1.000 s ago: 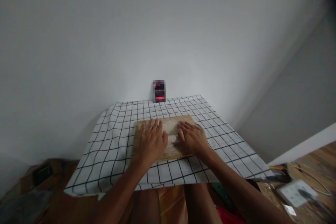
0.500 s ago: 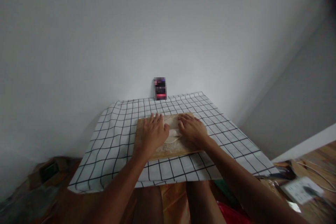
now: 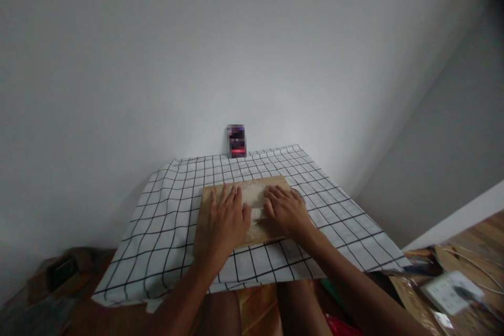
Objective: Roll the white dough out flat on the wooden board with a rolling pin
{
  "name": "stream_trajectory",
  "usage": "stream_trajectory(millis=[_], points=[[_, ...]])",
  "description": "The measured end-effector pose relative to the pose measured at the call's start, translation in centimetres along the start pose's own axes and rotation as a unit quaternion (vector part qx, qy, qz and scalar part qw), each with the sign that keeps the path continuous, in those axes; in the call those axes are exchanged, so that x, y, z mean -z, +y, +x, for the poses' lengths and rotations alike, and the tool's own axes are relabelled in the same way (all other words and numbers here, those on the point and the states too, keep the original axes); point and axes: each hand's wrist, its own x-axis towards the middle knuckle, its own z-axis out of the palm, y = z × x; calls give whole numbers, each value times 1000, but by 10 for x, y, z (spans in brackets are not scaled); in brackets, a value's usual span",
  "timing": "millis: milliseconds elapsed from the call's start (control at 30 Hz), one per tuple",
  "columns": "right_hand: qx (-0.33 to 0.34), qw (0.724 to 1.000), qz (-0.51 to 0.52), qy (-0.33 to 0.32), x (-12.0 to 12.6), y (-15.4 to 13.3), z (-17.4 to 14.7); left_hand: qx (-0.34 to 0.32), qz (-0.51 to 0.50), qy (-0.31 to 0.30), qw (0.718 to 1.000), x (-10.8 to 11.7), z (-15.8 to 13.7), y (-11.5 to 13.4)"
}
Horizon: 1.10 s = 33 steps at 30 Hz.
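A wooden board [image 3: 203,220] dusted with white powder, which looks like flour, lies on the table. My left hand [image 3: 228,220] rests flat over its left half, fingers stretched and spread. Over the right half is my right hand [image 3: 287,212], its fingers extended and slightly bent. Between the hands shows a short pale strip [image 3: 258,213], running crosswise and passing under both palms. Whether it is a rolling pin or rolled dough I cannot tell. A pale, flat patch [image 3: 254,195] lies on the board just beyond it.
The table wears a white cloth with black grid lines [image 3: 165,215]. A blurred dark upright object [image 3: 237,142] leans on the wall at the back. Part of a rounded rim [image 3: 300,194] shows behind my right hand. Low right is a white power strip [image 3: 452,291]; low left, a cardboard box [image 3: 65,273].
Both hands have slid slightly toward me across the board, and the pale strip between them has moved the same way. The whole view has shifted a little.
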Motion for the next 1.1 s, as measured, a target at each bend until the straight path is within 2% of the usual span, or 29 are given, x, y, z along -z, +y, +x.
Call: stream_trajectory(millis=[133, 233, 500, 667, 800, 900, 1000, 1100], points=[[15, 999, 13, 29, -1, -6, -40, -40, -16, 58, 997, -8, -49, 6], [25, 998, 18, 51, -2, -8, -51, -74, -18, 85, 994, -14, -66, 4], [23, 999, 27, 23, -2, 0, -21, -102, -16, 94, 990, -8, -47, -22], [29, 998, 52, 17, -3, 3, -9, -95, -9, 87, 992, -9, -46, -26], [10, 998, 56, 0, -1, 2, 5, -70, -11, 41, 997, -11, -16, -32], [4, 998, 50, -24, 3, 2, 15, -50, -14, -11, 999, -13, 27, -40], [12, 997, 37, -64, 7, 4, 24, -34, -45, -94, 994, -18, 67, -45], [26, 994, 31, -97, 10, 7, 28, -32, -56, -109, 992, -22, 83, -47]])
